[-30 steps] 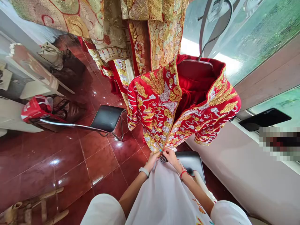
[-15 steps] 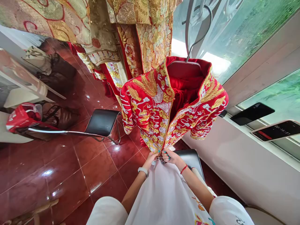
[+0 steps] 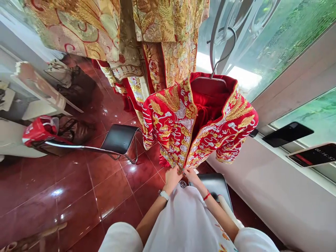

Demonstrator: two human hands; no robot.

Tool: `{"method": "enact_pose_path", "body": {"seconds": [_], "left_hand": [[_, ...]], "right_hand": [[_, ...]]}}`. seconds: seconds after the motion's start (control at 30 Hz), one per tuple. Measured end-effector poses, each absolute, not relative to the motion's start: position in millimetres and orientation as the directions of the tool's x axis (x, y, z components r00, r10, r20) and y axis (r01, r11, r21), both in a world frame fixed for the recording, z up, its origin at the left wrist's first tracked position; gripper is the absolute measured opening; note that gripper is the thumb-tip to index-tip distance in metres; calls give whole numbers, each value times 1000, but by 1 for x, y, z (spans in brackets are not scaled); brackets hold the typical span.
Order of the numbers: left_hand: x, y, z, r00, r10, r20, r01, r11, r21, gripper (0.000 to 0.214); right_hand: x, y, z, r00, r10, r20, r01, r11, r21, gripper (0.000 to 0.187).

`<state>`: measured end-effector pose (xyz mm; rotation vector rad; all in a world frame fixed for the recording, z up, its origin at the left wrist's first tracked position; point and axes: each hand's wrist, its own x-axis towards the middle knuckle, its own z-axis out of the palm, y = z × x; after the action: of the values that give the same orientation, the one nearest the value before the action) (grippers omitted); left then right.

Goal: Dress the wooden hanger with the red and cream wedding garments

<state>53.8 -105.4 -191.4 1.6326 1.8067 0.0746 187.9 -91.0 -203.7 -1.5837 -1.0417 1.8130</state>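
Note:
A red jacket (image 3: 173,129), thick with gold and silver embroidery, hangs in front of me on a hanger (image 3: 208,79). Its collar gapes at the top, showing red lining, while the two front edges come together lower down. My left hand (image 3: 172,179) is closed on the bottom of the left front edge. Just beside it, my right hand (image 3: 192,176) pinches the hem of the other front edge. The fingertips of both hands are partly hidden by the cloth and the hands themselves.
More gold-embroidered garments (image 3: 162,24) hang behind the jacket. A black chair (image 3: 119,138) stands to the left, and a black seat (image 3: 216,187) lies close on the right. Two phones (image 3: 288,134) rest on the window ledge. A red bag (image 3: 39,129) is at far left.
My left hand has turned so its back faces up, still at the hem. My right hand stays at its edge. The whole view has shifted, with the scene slightly lower and to the right.

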Motion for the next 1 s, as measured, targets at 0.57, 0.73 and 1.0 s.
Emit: {"method": "enact_pose_path", "body": {"seconds": [0.57, 0.73, 1.0], "left_hand": [[86, -64, -139, 42, 969, -243, 914, 61, 400, 32], [95, -51, -122, 112, 974, -198, 891, -10, 454, 29], [96, -25, -98, 38, 990, -135, 902, 24, 430, 20]], "right_hand": [[208, -43, -105, -139, 869, -475, -105, -490, -866, 35], [202, -41, -102, -159, 867, -472, -154, -494, -855, 36], [206, -28, -81, -156, 891, -428, -166, -450, -877, 41]]}}
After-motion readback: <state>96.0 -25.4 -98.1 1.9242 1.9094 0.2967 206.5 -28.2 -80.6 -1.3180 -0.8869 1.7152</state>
